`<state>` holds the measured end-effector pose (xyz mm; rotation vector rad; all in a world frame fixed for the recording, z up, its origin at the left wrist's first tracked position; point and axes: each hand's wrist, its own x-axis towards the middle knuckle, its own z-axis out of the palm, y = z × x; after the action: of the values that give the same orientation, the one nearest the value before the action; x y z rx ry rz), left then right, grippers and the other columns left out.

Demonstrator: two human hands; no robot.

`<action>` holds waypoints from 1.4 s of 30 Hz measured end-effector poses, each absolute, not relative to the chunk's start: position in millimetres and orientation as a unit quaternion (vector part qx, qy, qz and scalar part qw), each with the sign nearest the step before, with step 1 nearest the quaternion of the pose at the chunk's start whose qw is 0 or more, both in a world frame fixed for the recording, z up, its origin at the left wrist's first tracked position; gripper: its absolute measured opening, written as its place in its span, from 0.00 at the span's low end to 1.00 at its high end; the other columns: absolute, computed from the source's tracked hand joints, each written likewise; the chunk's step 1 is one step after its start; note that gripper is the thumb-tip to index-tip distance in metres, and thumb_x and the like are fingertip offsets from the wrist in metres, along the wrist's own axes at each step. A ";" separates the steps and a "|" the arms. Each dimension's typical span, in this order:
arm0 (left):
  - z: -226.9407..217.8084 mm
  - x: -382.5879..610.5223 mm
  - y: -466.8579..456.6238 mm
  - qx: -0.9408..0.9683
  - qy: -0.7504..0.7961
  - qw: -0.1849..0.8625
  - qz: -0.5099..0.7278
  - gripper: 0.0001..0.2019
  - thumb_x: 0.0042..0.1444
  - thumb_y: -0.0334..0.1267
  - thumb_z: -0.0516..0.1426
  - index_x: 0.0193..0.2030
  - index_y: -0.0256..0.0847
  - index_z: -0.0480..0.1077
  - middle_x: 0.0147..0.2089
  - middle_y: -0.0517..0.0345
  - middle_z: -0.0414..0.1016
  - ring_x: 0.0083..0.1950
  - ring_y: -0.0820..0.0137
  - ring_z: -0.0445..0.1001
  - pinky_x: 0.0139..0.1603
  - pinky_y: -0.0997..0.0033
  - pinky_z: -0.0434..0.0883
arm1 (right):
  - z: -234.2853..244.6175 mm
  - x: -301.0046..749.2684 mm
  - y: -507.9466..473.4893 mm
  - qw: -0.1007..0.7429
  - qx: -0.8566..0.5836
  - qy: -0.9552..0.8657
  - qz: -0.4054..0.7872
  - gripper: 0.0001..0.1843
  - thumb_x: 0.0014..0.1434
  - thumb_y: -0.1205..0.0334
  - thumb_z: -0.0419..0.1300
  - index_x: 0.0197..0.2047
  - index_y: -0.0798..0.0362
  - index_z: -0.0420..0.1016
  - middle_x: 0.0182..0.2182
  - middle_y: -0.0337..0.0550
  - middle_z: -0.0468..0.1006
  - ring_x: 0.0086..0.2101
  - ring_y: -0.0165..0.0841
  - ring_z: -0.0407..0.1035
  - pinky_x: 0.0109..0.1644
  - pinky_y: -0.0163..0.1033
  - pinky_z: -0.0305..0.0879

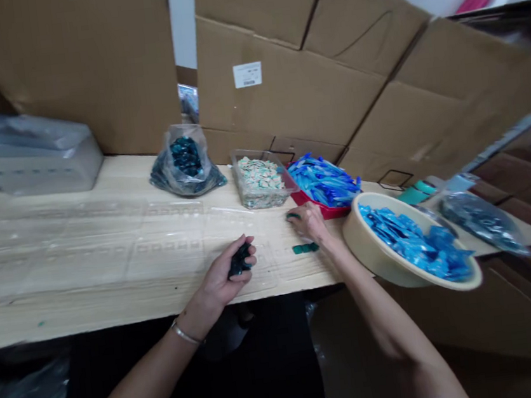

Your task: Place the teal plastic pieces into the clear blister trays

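My left hand (pixel 226 270) is curled around several dark green glossy tiles (pixel 240 260) above the table's near side. Over the clear plastic tray (pixel 265 256) at the table's right part, my right hand (pixel 310 222) pinches a small dark green tile (pixel 293 216) between thumb and fingers. Just below that hand lies a short row of green tiles (pixel 304 248), side by side. A clear bag (pixel 186 163) of the same dark tiles stands open at the back. The tray's compartments are hard to make out.
A clear tub (pixel 265 200) holds pale chips. Behind my right hand is a red tray (pixel 338 212) of blue pieces. A cream basin (pixel 361 242) of blue packets overhangs the right edge. Cardboard sheets (pixel 292 94) wall off the back, and a grey box (pixel 46 166) sits at left.
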<state>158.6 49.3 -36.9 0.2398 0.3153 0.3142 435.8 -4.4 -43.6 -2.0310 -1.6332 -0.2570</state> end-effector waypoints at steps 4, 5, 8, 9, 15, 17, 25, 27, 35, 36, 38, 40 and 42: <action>-40.6 155.4 55.0 0.097 0.149 0.967 0.184 0.07 0.55 0.36 0.56 0.38 0.35 0.66 0.29 0.58 0.64 0.23 0.81 0.64 0.09 0.88 0.47 | -8.9 372.7 -12.2 0.355 -0.688 -0.633 -0.012 0.10 0.55 0.56 0.59 0.37 0.52 0.76 0.36 0.46 0.77 0.35 0.37 0.67 0.39 0.42 0.62; -41.0 154.9 56.0 0.095 0.151 0.964 0.196 0.07 0.55 0.36 0.56 0.37 0.35 0.66 0.29 0.58 0.65 0.23 0.81 0.64 0.09 0.88 0.47 | 0.7 350.8 -15.8 0.369 -0.662 -0.651 0.042 0.10 0.56 0.56 0.58 0.36 0.51 0.76 0.36 0.45 0.76 0.36 0.36 0.67 0.36 0.39 0.63; -40.5 153.8 57.3 0.090 0.169 0.953 0.236 0.06 0.56 0.36 0.55 0.36 0.35 0.66 0.27 0.58 0.66 0.21 0.80 0.64 0.09 0.87 0.47 | 20.0 291.6 -24.9 0.352 -0.603 -0.704 0.132 0.09 0.56 0.59 0.58 0.40 0.49 0.75 0.37 0.43 0.73 0.38 0.34 0.67 0.36 0.37 0.64; -40.1 153.4 57.6 0.089 0.175 0.949 0.248 0.06 0.56 0.35 0.54 0.36 0.35 0.66 0.27 0.59 0.66 0.20 0.81 0.64 0.09 0.87 0.47 | 22.1 278.0 -26.2 0.341 -0.591 -0.717 0.138 0.10 0.56 0.60 0.58 0.41 0.49 0.75 0.38 0.44 0.72 0.39 0.34 0.66 0.38 0.37 0.64; -38.0 147.7 63.4 0.073 0.162 0.950 0.258 0.05 0.54 0.35 0.55 0.35 0.35 0.66 0.27 0.59 0.67 0.21 0.81 0.64 0.11 0.86 0.47 | 10.7 263.7 -17.1 0.407 -0.587 -0.678 0.173 0.08 0.56 0.62 0.57 0.39 0.49 0.76 0.36 0.45 0.73 0.38 0.33 0.68 0.41 0.39 0.65; -36.7 145.7 64.5 0.082 0.161 0.950 0.255 0.05 0.54 0.35 0.56 0.35 0.36 0.66 0.26 0.60 0.66 0.23 0.80 0.65 0.11 0.86 0.46 | 6.0 268.9 -12.1 0.476 -0.606 -0.591 0.238 0.08 0.54 0.59 0.60 0.36 0.51 0.76 0.33 0.43 0.75 0.33 0.32 0.69 0.37 0.39 0.67; -26.0 145.3 50.6 0.314 0.161 0.878 0.324 0.16 0.48 0.45 0.60 0.40 0.39 0.66 0.31 0.60 0.66 0.24 0.81 0.61 0.14 0.85 0.44 | -5.7 275.7 -2.3 0.615 -0.576 -0.406 0.353 0.17 0.47 0.57 0.66 0.41 0.53 0.72 0.25 0.39 0.76 0.27 0.30 0.70 0.33 0.37 0.68; -26.4 147.2 49.4 0.362 0.186 0.844 0.349 0.17 0.47 0.47 0.60 0.40 0.39 0.66 0.29 0.61 0.65 0.23 0.80 0.60 0.15 0.84 0.47 | -6.2 275.0 -3.9 0.596 -0.582 -0.438 0.338 0.18 0.49 0.56 0.64 0.43 0.53 0.72 0.26 0.40 0.76 0.27 0.30 0.70 0.34 0.38 0.69; -22.7 145.2 52.1 0.452 0.200 0.787 0.369 0.15 0.51 0.48 0.57 0.35 0.37 0.66 0.27 0.61 0.63 0.23 0.80 0.59 0.19 0.82 0.52 | 3.6 271.7 -13.5 0.464 -0.624 -0.622 0.097 0.09 0.55 0.60 0.59 0.39 0.50 0.76 0.34 0.44 0.75 0.33 0.33 0.69 0.40 0.39 0.66; -21.4 144.7 51.8 0.450 0.194 0.794 0.360 0.15 0.51 0.49 0.56 0.35 0.37 0.66 0.28 0.61 0.64 0.23 0.80 0.59 0.19 0.81 0.52 | 2.6 272.7 -12.4 0.478 -0.632 -0.600 0.111 0.08 0.55 0.59 0.59 0.38 0.51 0.76 0.32 0.44 0.75 0.32 0.33 0.70 0.38 0.38 0.66; -20.6 144.9 51.2 0.445 0.188 0.803 0.348 0.15 0.51 0.49 0.57 0.36 0.37 0.66 0.29 0.60 0.65 0.23 0.80 0.59 0.19 0.81 0.51 | -1.0 275.1 -9.4 0.517 -0.648 -0.533 0.166 0.10 0.54 0.56 0.59 0.35 0.52 0.76 0.27 0.43 0.76 0.29 0.33 0.70 0.34 0.37 0.67; -23.1 146.9 51.3 0.453 0.194 0.793 0.358 0.15 0.50 0.48 0.58 0.37 0.37 0.67 0.27 0.61 0.65 0.23 0.80 0.59 0.21 0.80 0.53 | -4.9 276.8 -6.8 0.546 -0.651 -0.478 0.221 0.11 0.54 0.54 0.60 0.33 0.53 0.76 0.23 0.41 0.76 0.26 0.32 0.70 0.32 0.37 0.67; -27.7 149.7 52.0 0.474 0.206 0.766 0.382 0.15 0.49 0.46 0.59 0.37 0.37 0.67 0.25 0.63 0.64 0.23 0.79 0.59 0.22 0.80 0.55 | -7.4 276.7 -5.7 0.555 -0.647 -0.466 0.237 0.12 0.53 0.53 0.60 0.32 0.54 0.76 0.22 0.40 0.76 0.25 0.32 0.70 0.32 0.37 0.68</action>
<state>149.7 52.0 -27.7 1.0299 0.4468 0.8303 276.7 -5.7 -7.4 -1.5294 -1.1005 0.5592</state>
